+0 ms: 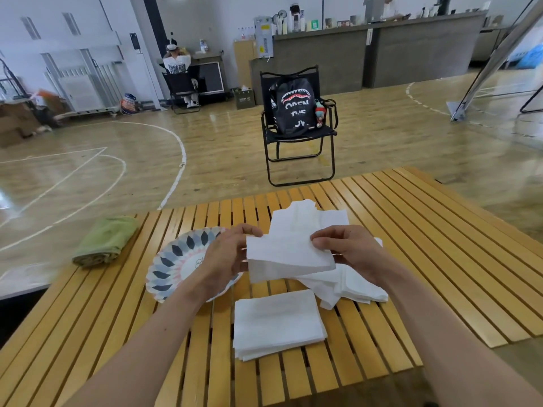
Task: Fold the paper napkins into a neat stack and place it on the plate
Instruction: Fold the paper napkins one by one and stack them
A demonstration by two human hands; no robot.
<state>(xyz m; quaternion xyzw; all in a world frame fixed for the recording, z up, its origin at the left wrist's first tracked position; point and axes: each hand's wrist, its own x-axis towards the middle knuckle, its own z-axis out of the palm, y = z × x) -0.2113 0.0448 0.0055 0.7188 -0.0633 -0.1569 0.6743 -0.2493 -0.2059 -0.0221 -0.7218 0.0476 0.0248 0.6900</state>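
A white napkin [289, 255] is pinched at its left edge by the curled fingers [252, 232] and thumb of the left hand [226, 255]. Its upper right edge is pinched by the thumb and fingertips [318, 240] of the right hand [352, 248]. Both hands are thus closed on the same sheet. It is held up off the table [440, 245] between them, partly folded, with a second layer seen hanging below the upper one.

Under and behind the held sheet, a loose heap of unfolded napkins [349, 284] is spread on the slats. Part of it is seen beyond the hands and part trails out below the right wrist. Nearer the person, a squared stack of folded napkins [279, 320] lies flat on the table, its far right corner just beside the heap.

The plate [164, 270], patterned in blue and grey round its rim, is set just left of the stack and is partly covered by the left hand and forearm. A rolled green towel [105, 239] lies at the far left corner of the table, well apart from the napkins.

Beyond the table, a black folding chair [320, 132] is seen on the wooden court floor, with a black backpack [293, 113] on its seat. Farther off, a seated person [176, 66] is seen from behind, and a long counter [382, 48] runs along the back wall.
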